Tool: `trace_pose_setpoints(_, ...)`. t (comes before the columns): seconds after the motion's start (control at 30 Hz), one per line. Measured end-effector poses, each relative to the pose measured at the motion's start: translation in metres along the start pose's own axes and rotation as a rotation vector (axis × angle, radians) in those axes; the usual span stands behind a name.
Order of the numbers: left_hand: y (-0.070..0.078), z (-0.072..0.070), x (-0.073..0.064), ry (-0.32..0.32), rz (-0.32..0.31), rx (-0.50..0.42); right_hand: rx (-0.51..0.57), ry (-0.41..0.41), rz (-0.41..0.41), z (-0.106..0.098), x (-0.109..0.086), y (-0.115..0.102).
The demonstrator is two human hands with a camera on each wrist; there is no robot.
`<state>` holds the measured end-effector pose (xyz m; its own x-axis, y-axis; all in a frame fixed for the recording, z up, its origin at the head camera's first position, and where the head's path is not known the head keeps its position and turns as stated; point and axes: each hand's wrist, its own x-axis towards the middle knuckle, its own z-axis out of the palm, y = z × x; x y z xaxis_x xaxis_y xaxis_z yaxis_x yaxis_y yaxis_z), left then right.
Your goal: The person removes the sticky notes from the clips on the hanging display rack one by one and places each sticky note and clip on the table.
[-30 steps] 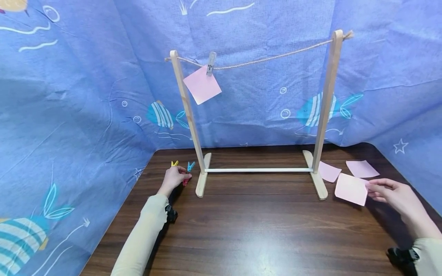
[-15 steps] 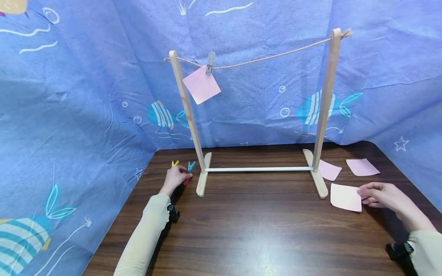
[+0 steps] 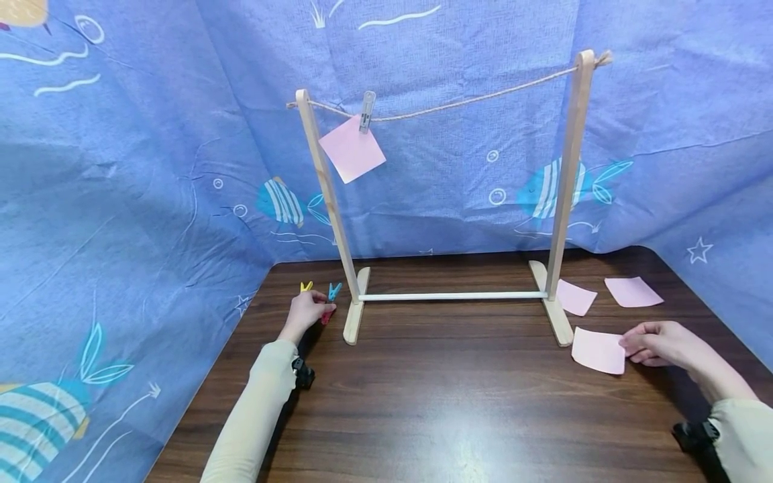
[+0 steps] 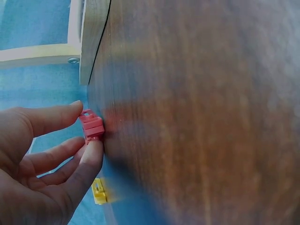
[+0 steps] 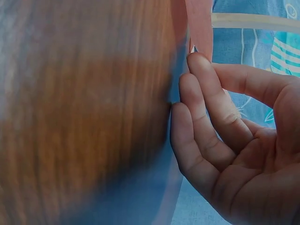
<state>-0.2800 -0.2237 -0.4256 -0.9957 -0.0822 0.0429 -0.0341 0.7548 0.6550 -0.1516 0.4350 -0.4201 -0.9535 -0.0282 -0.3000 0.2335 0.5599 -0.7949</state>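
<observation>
My left hand [image 3: 304,313] is at the table's left side, thumb and a finger pinching a small red clothespin [image 4: 93,125] from either side. A blue clothespin [image 3: 334,290] lies just behind these fingers, and a yellow clothespin [image 3: 306,286] shows past the knuckles. On the right, my right hand [image 3: 658,343] pinches the edge of a square pink paper note [image 3: 598,351] between thumb and fingertips, low over the table. In the right wrist view the pink note [image 5: 200,26] is seen nearly edge-on beyond the fingertips.
A wooden stand [image 3: 572,154] rises mid-table, with a sagging rope [image 3: 459,105] between its posts. One pink note [image 3: 353,149] hangs there from a clear clothespin [image 3: 367,112]. Two more notes lie behind my right hand, one a pink sheet [image 3: 634,292]. A blue fabric backdrop [image 3: 435,194] surrounds the table.
My right hand has moved left and toward the front, bringing the pink note lower and beside the stand's right foot. The left hand stays almost still at the clothespins.
</observation>
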Motion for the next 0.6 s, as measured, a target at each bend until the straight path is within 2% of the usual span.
trace_pose_setpoints(0.23, -0.0006, -0.0004, -0.0013, -0.01, -0.003, -0.003, 0.024, -0.003, -0.028, 0.002, -0.0007, -0.0036)
trace_pose_setpoints(0.6, -0.0008, -0.0017, -0.0012, -0.019, -0.009, -0.015, 0.05, -0.023, -0.017, 0.005, 0.0043, -0.002)
